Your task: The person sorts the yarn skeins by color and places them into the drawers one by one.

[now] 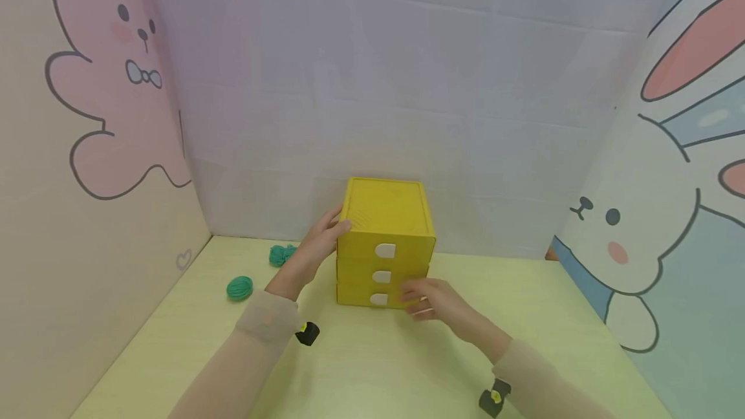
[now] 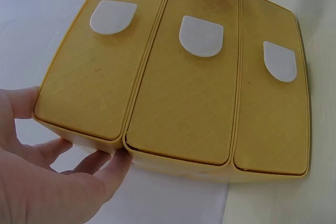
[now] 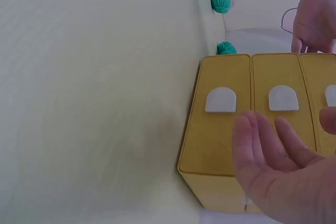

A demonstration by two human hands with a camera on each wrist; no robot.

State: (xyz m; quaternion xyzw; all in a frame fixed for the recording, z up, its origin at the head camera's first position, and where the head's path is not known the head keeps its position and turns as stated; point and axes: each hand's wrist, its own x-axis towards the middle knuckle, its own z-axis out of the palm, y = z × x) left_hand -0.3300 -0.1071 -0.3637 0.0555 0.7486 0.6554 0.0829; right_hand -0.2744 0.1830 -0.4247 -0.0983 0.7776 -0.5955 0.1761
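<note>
A yellow three-drawer box with white rounded tabs stands against the back wall. At its upper left my left hand rests with the thumb at the top edge and spread fingers on the side; the left wrist view shows those fingers against the side wall. All three drawers are closed, their fronts flush in the frame. My right hand hovers before the right part of the lower drawers, holding nothing, with its fingers slightly bent and apart from the white tabs.
Two green yarn balls lie left of the box: one out on the pale yellow table, another further back, partly behind my left wrist. A white back wall and cartoon-printed side walls enclose the table.
</note>
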